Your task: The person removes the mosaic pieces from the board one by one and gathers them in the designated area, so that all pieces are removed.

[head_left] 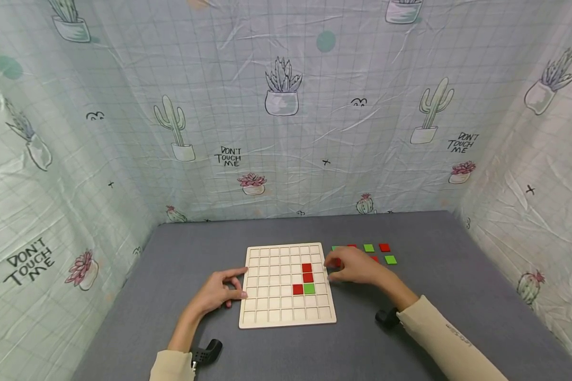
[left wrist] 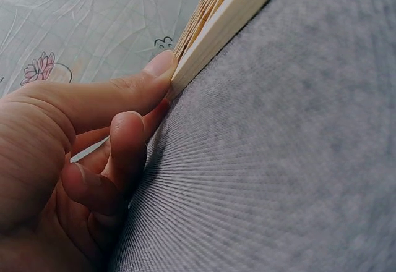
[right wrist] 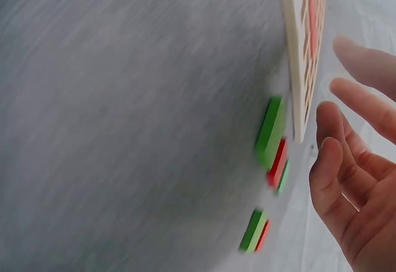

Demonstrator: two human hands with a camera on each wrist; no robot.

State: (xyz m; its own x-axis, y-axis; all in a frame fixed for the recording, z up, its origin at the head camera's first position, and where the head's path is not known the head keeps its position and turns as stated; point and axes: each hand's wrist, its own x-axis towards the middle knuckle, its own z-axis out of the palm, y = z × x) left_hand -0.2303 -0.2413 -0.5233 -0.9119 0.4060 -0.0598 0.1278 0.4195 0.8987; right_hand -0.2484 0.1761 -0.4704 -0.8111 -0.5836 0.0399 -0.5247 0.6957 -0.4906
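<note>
A pale wooden grid board [head_left: 267, 286] lies flat on the table. Set in its right part are several square tiles, including a green tile [head_left: 309, 289] with a red tile [head_left: 297, 289] beside it. My left hand [head_left: 215, 291] touches the board's left edge with thumb and forefinger spread apart, its other fingers bent. Just off the right edge hovers my right hand [head_left: 355, 265], thumb and fingers apart and nothing between them in the right wrist view. Loose tiles lie past it, among them a green tile [right wrist: 270, 133]; the hand partly hides some in the head view.
The loose group also has a red tile [head_left: 384, 247] and a green tile [head_left: 391, 260] at its right end. Grey cloth covers the table [head_left: 195, 238]. Patterned curtains [head_left: 286, 137] hang along the back and both sides.
</note>
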